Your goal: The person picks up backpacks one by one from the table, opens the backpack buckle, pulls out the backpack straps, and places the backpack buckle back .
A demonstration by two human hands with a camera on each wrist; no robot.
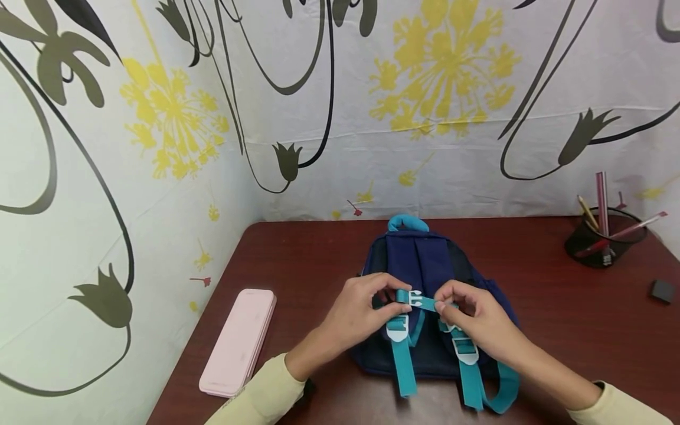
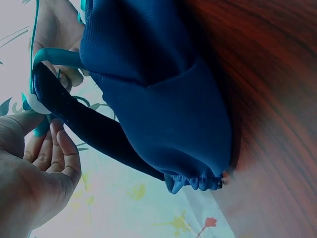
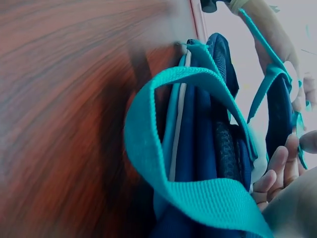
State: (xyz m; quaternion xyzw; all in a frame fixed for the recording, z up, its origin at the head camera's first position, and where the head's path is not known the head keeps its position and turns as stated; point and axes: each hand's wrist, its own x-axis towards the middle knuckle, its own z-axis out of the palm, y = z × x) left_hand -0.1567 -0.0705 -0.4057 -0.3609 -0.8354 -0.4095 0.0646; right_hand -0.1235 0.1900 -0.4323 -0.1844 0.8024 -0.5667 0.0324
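Obs.: navy-blue fabric backpack with a black back panel (image 1: 432, 348) lies strap side up on the dark red-brown wood-grain table (image 1: 308, 254), right of the table's middle, its padded teal carry handle (image 1: 406, 222) at the far end.

Left hand (image 1: 363, 307): thumb and fingers close together, pinching the left end of the narrow teal webbing strap (image 1: 427, 303) beside the small white plastic buckle (image 1: 415, 298). Right hand (image 1: 478, 313): narrow grip, pinching the same strap to the right of the buckle. Strap spans the gap between the hands, above the pack; whether the buckle is fully latched, cannot tell.

Nearer: two white plastic strap adjusters, left (image 1: 397, 332) and right, with flat teal tails hanging toward the near edge. A teal webbing loop (image 3: 143, 129) bows outward at the pack's near right corner, clearest in the right wrist view.

Surroundings: pale pink rounded rectangular case (image 1: 239, 342) at left, well apart from the pack; black round pen cup (image 1: 576, 245) holding pencils at far right; small black block (image 1: 663, 291) nearer than the cup, by the right edge.
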